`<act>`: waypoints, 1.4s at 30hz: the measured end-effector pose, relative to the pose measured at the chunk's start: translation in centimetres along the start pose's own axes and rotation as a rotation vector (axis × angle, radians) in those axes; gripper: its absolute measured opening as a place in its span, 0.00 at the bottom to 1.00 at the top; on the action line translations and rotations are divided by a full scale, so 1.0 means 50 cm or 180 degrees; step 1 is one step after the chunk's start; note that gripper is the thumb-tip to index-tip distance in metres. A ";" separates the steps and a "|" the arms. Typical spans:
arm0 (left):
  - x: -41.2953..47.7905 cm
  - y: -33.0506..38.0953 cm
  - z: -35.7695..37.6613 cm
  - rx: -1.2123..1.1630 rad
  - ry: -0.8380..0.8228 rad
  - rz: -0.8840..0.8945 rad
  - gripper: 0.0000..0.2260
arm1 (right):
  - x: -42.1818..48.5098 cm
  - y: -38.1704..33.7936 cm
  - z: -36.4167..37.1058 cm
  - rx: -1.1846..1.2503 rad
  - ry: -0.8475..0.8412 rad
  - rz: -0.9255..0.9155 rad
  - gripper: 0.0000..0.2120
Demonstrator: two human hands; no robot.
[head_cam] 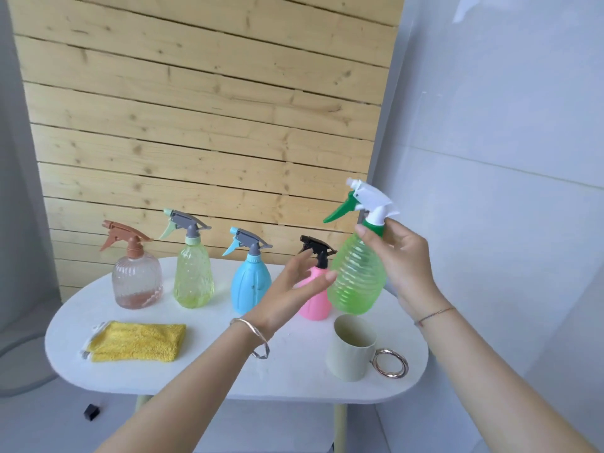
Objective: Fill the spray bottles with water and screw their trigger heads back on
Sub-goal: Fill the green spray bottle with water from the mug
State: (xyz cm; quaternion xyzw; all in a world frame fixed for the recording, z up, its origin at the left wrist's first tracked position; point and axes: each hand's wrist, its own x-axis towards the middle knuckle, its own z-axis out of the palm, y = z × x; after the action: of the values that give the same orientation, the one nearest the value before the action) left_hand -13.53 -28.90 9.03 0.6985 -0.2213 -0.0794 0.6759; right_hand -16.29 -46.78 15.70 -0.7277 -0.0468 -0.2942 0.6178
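My right hand (400, 259) holds a ribbed green spray bottle (356, 279) by its neck, lifted above the white table (228, 371). Its white and green trigger head (362, 204) sits on top. My left hand (294, 289) is spread with straight fingers, its fingertips beside the green bottle's left flank. Standing in a row on the table are a clear bottle with a brown head (135, 276), a yellow-green bottle (192, 273), a blue bottle (250, 282) and a pink bottle with a black head (315, 305), partly hidden behind my left hand.
A pale green mug with a ring handle (353, 348) stands near the table's front right. A folded yellow cloth (137, 341) lies at the front left. A wooden slat panel (196, 125) rises behind the table.
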 end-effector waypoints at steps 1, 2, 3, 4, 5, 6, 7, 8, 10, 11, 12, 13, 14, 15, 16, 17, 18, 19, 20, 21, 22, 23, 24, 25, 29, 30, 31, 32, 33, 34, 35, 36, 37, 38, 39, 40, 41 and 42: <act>-0.022 0.011 -0.008 0.0013 -0.0145 0.0029 0.42 | -0.023 -0.010 0.012 0.0143 -0.0170 0.0204 0.13; -0.052 0.023 -0.018 0.0068 -0.0236 0.0008 0.40 | -0.051 -0.024 0.026 0.0233 -0.0296 0.0373 0.11; -0.080 0.027 -0.023 0.0116 -0.0295 -0.0004 0.39 | -0.079 -0.031 0.040 0.0297 -0.0409 0.0476 0.09; -0.106 0.026 -0.025 0.0170 -0.0308 0.0000 0.37 | -0.104 -0.036 0.055 0.0316 -0.0511 0.0505 0.08; -0.130 0.026 -0.027 0.0235 -0.0281 0.0004 0.36 | -0.126 -0.043 0.068 0.0390 -0.0564 0.0540 0.07; -0.153 0.027 -0.032 0.0327 -0.0200 -0.0014 0.35 | -0.147 -0.050 0.081 0.0454 -0.0557 0.0600 0.06; -0.179 0.028 -0.038 0.0418 -0.0095 -0.0004 0.35 | -0.168 -0.058 0.098 0.0571 -0.0530 0.0669 0.06; -0.197 0.025 -0.038 0.0442 -0.0005 0.0019 0.34 | -0.183 -0.061 0.108 0.0666 -0.0469 0.0723 0.06; -0.250 0.029 -0.054 0.0396 0.0358 0.0038 0.33 | -0.221 -0.081 0.136 0.0858 -0.0538 0.0830 0.07; -0.258 0.029 -0.054 0.0281 0.0443 0.0072 0.33 | -0.227 -0.083 0.140 0.0960 -0.0564 0.0827 0.07; -0.274 0.022 -0.055 0.0133 0.0490 0.0092 0.34 | -0.241 -0.085 0.147 0.0979 -0.0644 0.0782 0.06; -0.293 0.019 -0.062 0.0029 0.0530 0.0046 0.35 | -0.255 -0.091 0.158 0.0985 -0.0713 0.0787 0.05; -0.312 0.017 -0.070 -0.0097 0.0513 -0.0064 0.36 | -0.267 -0.094 0.167 0.0927 -0.0763 0.0831 0.05; -0.322 0.013 -0.075 -0.0249 0.0470 -0.0166 0.36 | -0.273 -0.091 0.171 0.0886 -0.0803 0.0865 0.05; -0.332 0.006 -0.083 -0.0415 0.0367 -0.0336 0.36 | -0.278 -0.088 0.173 0.0870 -0.0900 0.0926 0.06; -0.343 -0.002 -0.092 -0.0660 0.0197 -0.0530 0.35 | -0.286 -0.088 0.174 0.0922 -0.1037 0.1048 0.08; -0.348 -0.008 -0.100 -0.0960 0.0002 -0.0721 0.32 | -0.288 -0.087 0.174 0.1014 -0.1203 0.1159 0.12; -0.356 -0.014 -0.109 -0.1259 -0.0119 -0.0872 0.28 | -0.293 -0.084 0.174 0.1118 -0.1330 0.1226 0.15; -0.360 -0.018 -0.115 -0.1408 -0.0112 -0.0981 0.26 | -0.297 -0.082 0.173 0.1229 -0.1369 0.1245 0.16; -0.361 -0.022 -0.121 -0.1423 -0.0052 -0.1023 0.25 | -0.300 -0.081 0.175 0.1322 -0.1317 0.1235 0.16; -0.361 -0.023 -0.120 -0.1294 0.0048 -0.0990 0.26 | -0.304 -0.081 0.178 0.1383 -0.1204 0.1197 0.16; -0.361 -0.022 -0.114 -0.1142 0.0140 -0.0890 0.28 | -0.308 -0.082 0.182 0.1429 -0.1072 0.1156 0.17; -0.359 -0.017 -0.105 -0.1017 0.0195 -0.0763 0.31 | -0.309 -0.081 0.187 0.1464 -0.0944 0.1131 0.17; -0.358 -0.011 -0.094 -0.0940 0.0241 -0.0656 0.34 | -0.311 -0.082 0.192 0.1465 -0.0864 0.1116 0.18; -0.354 -0.012 -0.069 -0.1236 0.0140 -0.1000 0.31 | -0.309 -0.084 0.192 0.1536 -0.0829 0.1212 0.16; -0.357 -0.010 -0.065 -0.1396 0.0014 -0.1245 0.28 | -0.307 -0.080 0.189 0.1612 -0.0863 0.1258 0.15; -0.359 -0.014 -0.063 -0.1466 -0.0023 -0.1434 0.28 | -0.307 -0.077 0.185 0.1660 -0.0901 0.1292 0.14; -0.357 -0.020 -0.061 -0.1462 0.0011 -0.1507 0.29 | -0.308 -0.074 0.184 0.1664 -0.0906 0.1307 0.14; -0.355 -0.023 -0.058 -0.1402 0.0109 -0.1449 0.30 | -0.312 -0.073 0.185 0.1630 -0.0870 0.1313 0.15; -0.352 -0.023 -0.053 -0.1382 0.0224 -0.1295 0.30 | -0.314 -0.069 0.189 0.1583 -0.0798 0.1294 0.15; -0.350 -0.020 -0.049 -0.1370 0.0315 -0.1102 0.30 | -0.316 -0.067 0.193 0.1533 -0.0708 0.1288 0.15; -0.350 -0.015 -0.045 -0.1311 0.0419 -0.0922 0.32 | -0.319 -0.066 0.195 0.1532 -0.0621 0.1290 0.14; -0.350 -0.013 -0.048 -0.1181 0.0546 -0.0764 0.34 | -0.319 -0.065 0.197 0.1575 -0.0552 0.1313 0.12; -0.350 -0.012 -0.051 -0.1048 0.0601 -0.0677 0.35 | -0.319 -0.065 0.196 0.1637 -0.0520 0.1334 0.11; -0.350 -0.012 -0.054 -0.0977 0.0562 -0.0668 0.35 | -0.317 -0.062 0.194 0.1695 -0.0530 0.1351 0.11; -0.351 -0.014 -0.055 -0.0992 0.0408 -0.0758 0.33 | -0.316 -0.060 0.191 0.1733 -0.0579 0.1371 0.11; -0.353 -0.015 -0.056 -0.1131 0.0261 -0.0957 0.30 | -0.316 -0.058 0.189 0.1764 -0.0640 0.1384 0.12; -0.356 -0.011 -0.055 -0.1282 0.0167 -0.1182 0.27 | -0.316 -0.056 0.187 0.1806 -0.0686 0.1429 0.13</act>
State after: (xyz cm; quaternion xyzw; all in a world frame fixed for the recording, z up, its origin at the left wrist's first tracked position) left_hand -28.11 -18.99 5.37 0.5804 -0.0516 -0.2263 0.7805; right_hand -27.02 -32.82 9.89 -0.5465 -0.0305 -0.0487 0.8355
